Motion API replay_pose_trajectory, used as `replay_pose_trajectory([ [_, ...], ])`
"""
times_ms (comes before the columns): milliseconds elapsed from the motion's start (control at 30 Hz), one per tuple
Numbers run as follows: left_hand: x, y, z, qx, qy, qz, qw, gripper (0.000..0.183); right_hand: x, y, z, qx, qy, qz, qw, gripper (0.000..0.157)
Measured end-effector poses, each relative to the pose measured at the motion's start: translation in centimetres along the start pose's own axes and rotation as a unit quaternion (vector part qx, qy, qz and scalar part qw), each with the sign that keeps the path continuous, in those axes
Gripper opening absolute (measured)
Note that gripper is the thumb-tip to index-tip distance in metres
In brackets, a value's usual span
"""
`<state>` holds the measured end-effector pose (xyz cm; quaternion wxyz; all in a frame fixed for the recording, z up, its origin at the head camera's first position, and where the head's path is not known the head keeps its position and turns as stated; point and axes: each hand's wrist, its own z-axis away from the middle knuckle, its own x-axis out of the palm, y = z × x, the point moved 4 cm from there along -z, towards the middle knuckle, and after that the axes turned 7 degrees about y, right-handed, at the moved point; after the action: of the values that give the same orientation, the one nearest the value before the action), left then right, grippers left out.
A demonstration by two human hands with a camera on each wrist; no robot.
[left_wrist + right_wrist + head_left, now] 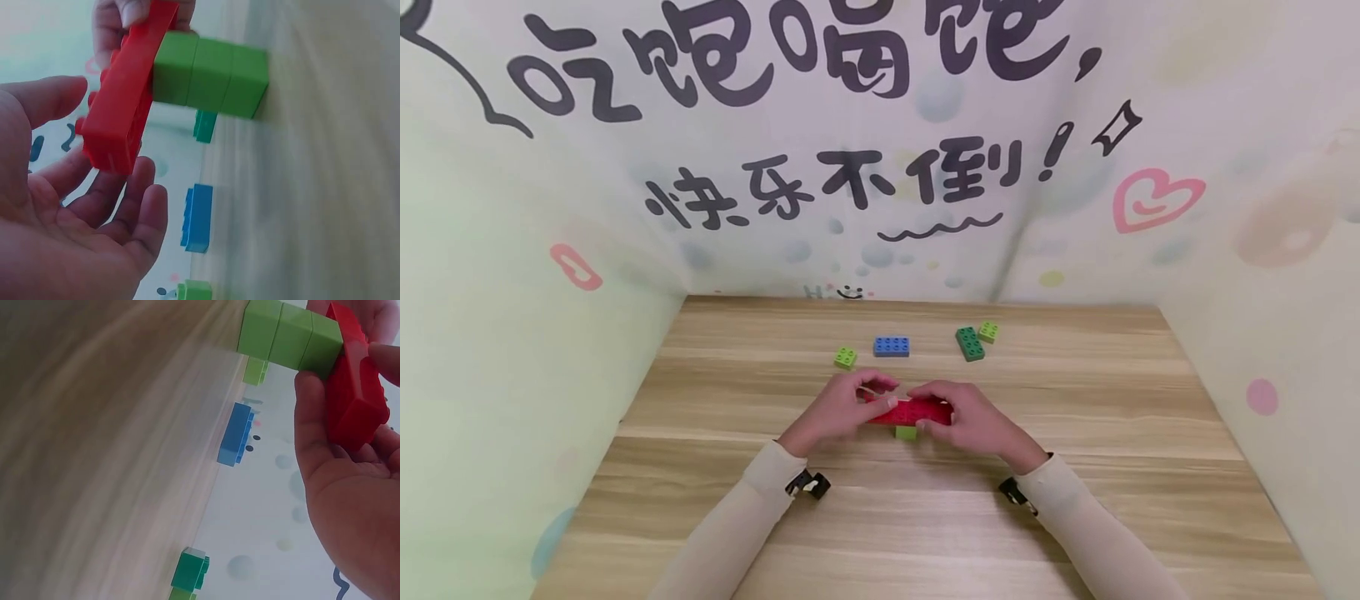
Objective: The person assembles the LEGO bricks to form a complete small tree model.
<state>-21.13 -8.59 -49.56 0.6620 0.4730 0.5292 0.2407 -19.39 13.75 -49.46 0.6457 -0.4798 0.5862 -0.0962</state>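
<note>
A long red toy brick piece [913,412] lies level across the top of a stack of light green bricks [209,72], which stands on the table under its middle. The right hand [973,417] pinches the red piece near its right end, thumb on one side and fingers on the other, as the right wrist view shows. Around the red piece's left end is the left hand [850,404]. In the left wrist view its thumb [53,100] stands apart from the red piece, and its loosely bent fingers [140,206] lie behind and beneath that end; contact there is unclear.
Behind the hands, a light green brick [846,358] and a blue brick [891,347] lie on the wooden table [917,525]. Farther right are a dark green brick [970,343] and another light green brick [988,332]. Printed walls [850,250] enclose the back and sides.
</note>
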Motion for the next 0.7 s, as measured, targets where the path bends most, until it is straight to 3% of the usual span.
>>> replay_pose_trajectory([
  [300, -1.3, -0.2, -3.6, 0.032, 0.054, 0.021, 0.9978, 0.033, 0.0, 0.4, 0.1, -0.007, 0.006, -0.005, 1.0, 0.045],
  [700, -1.5, -0.9, -7.3, 0.021, 0.094, -0.014, 0.9952, 0.039, -0.1, 0.7, 0.0, 0.002, 0.001, 0.002, 1.0, 0.034],
])
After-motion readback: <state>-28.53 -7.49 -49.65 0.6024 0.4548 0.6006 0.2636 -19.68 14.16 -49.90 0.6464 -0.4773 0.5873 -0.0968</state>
